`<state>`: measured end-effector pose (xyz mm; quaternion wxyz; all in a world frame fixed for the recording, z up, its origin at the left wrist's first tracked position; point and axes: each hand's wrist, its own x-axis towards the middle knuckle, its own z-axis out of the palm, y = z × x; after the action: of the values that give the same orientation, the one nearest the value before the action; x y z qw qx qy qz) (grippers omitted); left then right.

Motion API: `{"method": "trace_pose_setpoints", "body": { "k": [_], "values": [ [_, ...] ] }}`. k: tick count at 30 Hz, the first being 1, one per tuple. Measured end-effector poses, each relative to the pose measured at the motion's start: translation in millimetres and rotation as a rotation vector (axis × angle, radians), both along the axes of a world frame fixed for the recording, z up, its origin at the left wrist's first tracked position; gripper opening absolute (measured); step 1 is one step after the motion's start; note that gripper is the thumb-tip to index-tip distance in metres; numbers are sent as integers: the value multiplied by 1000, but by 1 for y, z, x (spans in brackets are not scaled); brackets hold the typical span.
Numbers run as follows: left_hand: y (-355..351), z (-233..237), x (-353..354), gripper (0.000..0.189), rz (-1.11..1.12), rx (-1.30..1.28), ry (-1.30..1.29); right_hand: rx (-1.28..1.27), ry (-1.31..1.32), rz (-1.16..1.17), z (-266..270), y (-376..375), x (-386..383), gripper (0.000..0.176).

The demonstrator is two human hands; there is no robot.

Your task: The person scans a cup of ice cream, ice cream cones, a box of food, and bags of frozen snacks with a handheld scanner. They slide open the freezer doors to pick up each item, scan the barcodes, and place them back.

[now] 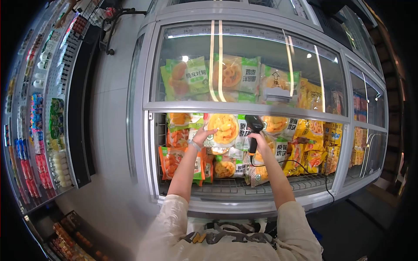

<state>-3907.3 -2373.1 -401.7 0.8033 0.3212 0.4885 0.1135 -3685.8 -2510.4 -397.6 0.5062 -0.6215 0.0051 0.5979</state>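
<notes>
My left hand (pixel 203 136) is closed on the left edge of a white and green bag of frozen chicken nuggets (pixel 223 130), lifted above the open freezer compartment. In my right hand (pixel 258 141) is a black barcode scanner (pixel 254 124), gripped by its handle. The scanner's head overlaps the right edge of the bag. From its handle a thin black cable (pixel 300 164) runs right, over the freezer's front edge. Below lie more bags, among them a second nugget bag (pixel 225 168) and an orange bag (pixel 172 163).
A sliding glass lid (pixel 244 43) covers the freezer's far half, with green bags (pixel 185 78) beneath it. Yellow bags (pixel 311 128) fill the right side of the open part. The metal front rim (pixel 244 204) is close to my body. Shelves of packaged goods (pixel 39 126) stand at left.
</notes>
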Motion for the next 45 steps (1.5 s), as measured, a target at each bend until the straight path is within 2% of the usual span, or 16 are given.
{"method": "trace_pose_setpoints", "body": {
  "k": [5,8,9,12,14,16,18,21,22,23,26,28,30,35,38,45],
  "values": [
    [17,0,14,55,30,-10,-68,33,175,-56,-2,11,16,30],
    [31,5,29,59,49,15,169,222,-51,-40,-3,24,24,22],
    [37,0,30,67,-22,53,-36,243,-93,-32,0,29,28,18],
    [36,-65,39,65,9,462,8,111,38,-31,10,48,40,13],
    [33,-99,43,60,7,688,103,32,45,32,8,49,43,15],
    [30,-88,44,52,22,730,200,93,-57,42,2,45,43,18],
    [22,-63,39,44,67,607,284,149,-165,0,-10,36,42,18],
    [6,-45,4,28,169,775,682,-9,-100,-92,23,30,33,33],
    [5,-36,-16,25,48,815,837,28,-87,-105,28,27,30,37],
    [3,-27,-35,27,35,719,900,65,-73,-119,31,23,28,40],
    [5,-5,-87,30,-468,633,1099,90,-37,-54,45,15,21,47],
    [9,24,-102,41,-999,492,1120,89,2,-9,44,8,18,47],
    [6,30,-113,49,-1283,421,1116,117,36,11,34,2,13,46],
    [5,12,-125,62,-1475,556,1109,93,21,164,55,0,0,39],
    [8,-8,-126,67,-1422,364,1008,85,-15,317,61,-12,8,35],
    [-17,20,-97,75,-1767,503,792,74,9,503,83,-20,-20,36]
  ]
}}
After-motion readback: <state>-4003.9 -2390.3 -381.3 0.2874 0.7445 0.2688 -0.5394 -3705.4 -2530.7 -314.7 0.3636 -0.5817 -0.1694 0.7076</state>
